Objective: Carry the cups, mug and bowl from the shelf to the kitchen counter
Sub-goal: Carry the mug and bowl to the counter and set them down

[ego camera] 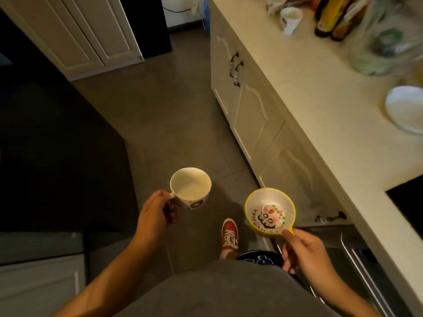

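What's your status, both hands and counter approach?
Left hand holds mug. Right hand holds yellow bowl. Both over floor; counter to the right, path open.

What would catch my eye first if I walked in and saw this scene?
Probably the yellow bowl with a cartoon face printed inside, held by its handle in the right hand low in the frame. Next to it, the left hand grips a white mug by its handle, both carried above the grey floor. On the right runs the pale kitchen counter, where a white cup stands at the far end.
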